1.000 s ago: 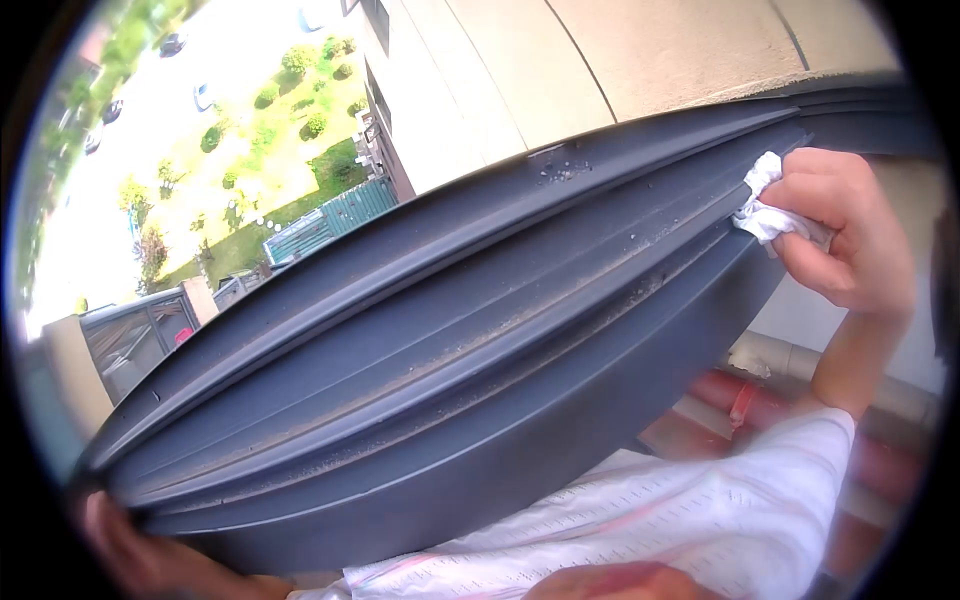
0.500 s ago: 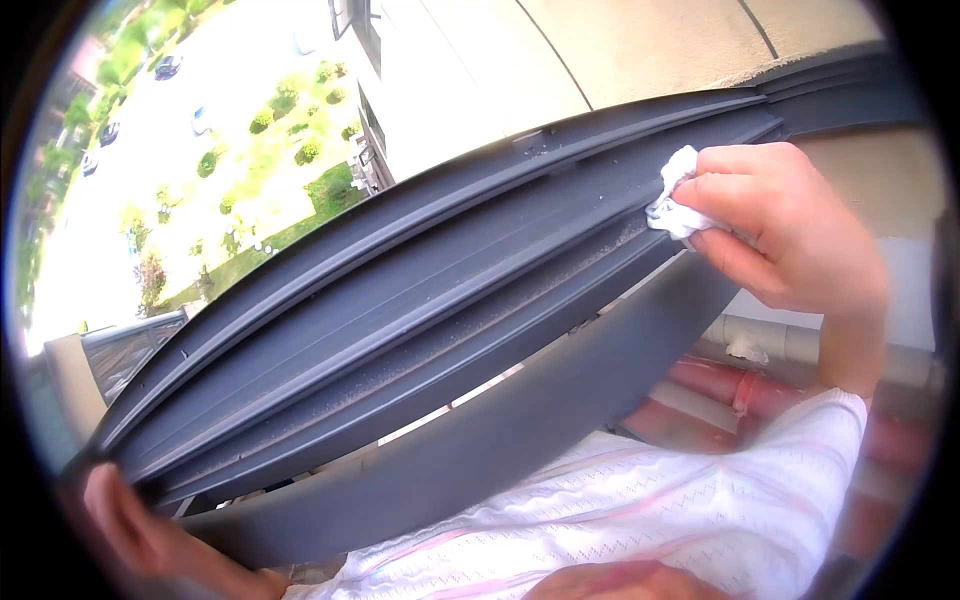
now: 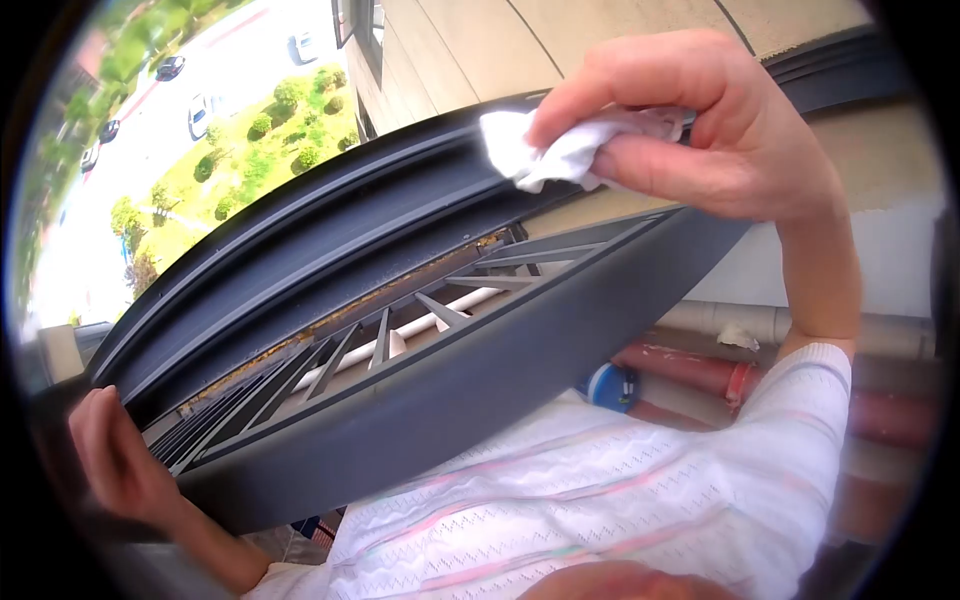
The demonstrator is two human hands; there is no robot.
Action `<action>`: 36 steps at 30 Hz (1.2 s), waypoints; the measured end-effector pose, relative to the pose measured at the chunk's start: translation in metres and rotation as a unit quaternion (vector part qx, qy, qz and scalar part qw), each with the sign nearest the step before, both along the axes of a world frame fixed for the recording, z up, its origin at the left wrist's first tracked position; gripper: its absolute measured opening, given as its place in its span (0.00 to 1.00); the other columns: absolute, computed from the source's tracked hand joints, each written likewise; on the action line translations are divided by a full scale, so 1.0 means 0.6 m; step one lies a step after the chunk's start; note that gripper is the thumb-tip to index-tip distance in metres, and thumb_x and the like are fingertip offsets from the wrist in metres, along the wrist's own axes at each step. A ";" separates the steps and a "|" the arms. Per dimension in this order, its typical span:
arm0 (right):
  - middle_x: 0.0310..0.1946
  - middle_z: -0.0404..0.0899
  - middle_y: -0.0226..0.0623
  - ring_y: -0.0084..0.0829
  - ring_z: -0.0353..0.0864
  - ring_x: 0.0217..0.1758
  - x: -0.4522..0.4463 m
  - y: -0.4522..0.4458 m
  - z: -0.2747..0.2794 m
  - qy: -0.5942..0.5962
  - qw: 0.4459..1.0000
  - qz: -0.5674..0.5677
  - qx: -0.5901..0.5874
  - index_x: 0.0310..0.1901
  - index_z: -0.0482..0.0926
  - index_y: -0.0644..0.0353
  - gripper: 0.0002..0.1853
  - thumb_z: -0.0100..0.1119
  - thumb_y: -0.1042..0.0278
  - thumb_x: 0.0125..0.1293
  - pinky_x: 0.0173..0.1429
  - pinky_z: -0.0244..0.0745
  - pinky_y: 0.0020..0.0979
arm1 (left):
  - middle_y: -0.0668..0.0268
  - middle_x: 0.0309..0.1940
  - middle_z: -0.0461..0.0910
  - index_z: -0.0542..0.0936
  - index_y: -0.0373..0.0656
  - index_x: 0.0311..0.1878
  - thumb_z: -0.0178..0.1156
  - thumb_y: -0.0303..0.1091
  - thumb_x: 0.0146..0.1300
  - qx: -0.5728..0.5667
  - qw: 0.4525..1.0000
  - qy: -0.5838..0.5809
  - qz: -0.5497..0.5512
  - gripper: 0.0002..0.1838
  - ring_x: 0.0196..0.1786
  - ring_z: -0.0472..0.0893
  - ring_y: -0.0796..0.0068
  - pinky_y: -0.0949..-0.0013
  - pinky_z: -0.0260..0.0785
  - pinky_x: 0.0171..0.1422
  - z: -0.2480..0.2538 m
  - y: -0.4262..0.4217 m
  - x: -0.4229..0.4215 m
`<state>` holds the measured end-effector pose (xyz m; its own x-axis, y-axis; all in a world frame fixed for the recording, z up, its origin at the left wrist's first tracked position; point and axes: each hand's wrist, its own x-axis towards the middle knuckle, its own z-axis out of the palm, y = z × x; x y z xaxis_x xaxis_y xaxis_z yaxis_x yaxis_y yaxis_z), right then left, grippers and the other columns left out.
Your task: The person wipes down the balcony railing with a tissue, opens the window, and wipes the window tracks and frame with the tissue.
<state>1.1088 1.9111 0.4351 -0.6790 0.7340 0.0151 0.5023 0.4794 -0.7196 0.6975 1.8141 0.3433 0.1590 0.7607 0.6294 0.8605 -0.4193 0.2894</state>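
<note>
My right hand [image 3: 735,125] is closed on a crumpled white cloth [image 3: 570,150], pinched between thumb and fingers. The cloth is in front of the upper right part of a dark grey grooved metal frame [image 3: 320,245]; whether it touches the frame is unclear. At the frame's left end, my left hand [image 3: 115,460] has its fingers curled round the edge. Nearer my body runs a broad dark rail [image 3: 500,400], bowed by the lens. Between rail and frame, thin dark bars [image 3: 380,335] show, with yellowish-brown bits along the frame's lower edge.
A beige panelled wall [image 3: 480,45] rises beyond the frame. Far below at upper left lie shrubs [image 3: 285,95] and parked cars [image 3: 200,115]. Red pipes [image 3: 690,375] and a blue round object [image 3: 610,388] are below the rail on the right.
My right hand has lifted the cloth from the frame's groove and moved it left and up, closer to the camera. The view has shifted, exposing the bars behind the rail.
</note>
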 end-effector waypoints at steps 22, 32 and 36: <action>0.32 0.80 0.43 0.39 0.79 0.32 0.063 0.101 0.086 -0.707 0.687 -0.091 -0.141 0.39 0.78 0.64 0.09 0.51 0.71 0.60 0.38 0.72 0.33 | 0.56 0.41 0.75 0.76 0.32 0.46 0.49 0.15 0.61 -0.066 0.997 0.024 0.014 0.12 0.46 0.74 0.66 0.70 0.66 0.54 -0.015 -0.015 -0.062; 0.23 0.79 0.37 0.23 0.77 0.24 0.383 0.066 0.044 -0.520 0.758 -0.392 -0.053 0.31 0.79 0.66 0.08 0.54 0.71 0.52 0.31 0.71 0.27 | 0.57 0.58 0.70 0.70 0.39 0.58 0.45 0.24 0.67 -0.092 0.986 -0.050 0.131 0.17 0.63 0.66 0.67 0.67 0.56 0.69 -0.076 -0.055 -0.154; 0.21 0.77 0.33 0.21 0.74 0.24 0.406 0.067 0.038 -0.470 0.761 -0.435 -0.103 0.30 0.79 0.66 0.08 0.55 0.71 0.52 0.30 0.69 0.24 | 0.54 0.59 0.68 0.68 0.35 0.59 0.44 0.24 0.67 -0.090 0.993 -0.006 0.073 0.18 0.63 0.67 0.66 0.66 0.55 0.70 -0.067 -0.053 -0.205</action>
<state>1.3523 1.9515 0.4578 0.4269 0.8325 -0.3531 0.9039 -0.4043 0.1396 0.5747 1.7825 0.3030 0.0322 0.8752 0.4826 0.9047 -0.2309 0.3582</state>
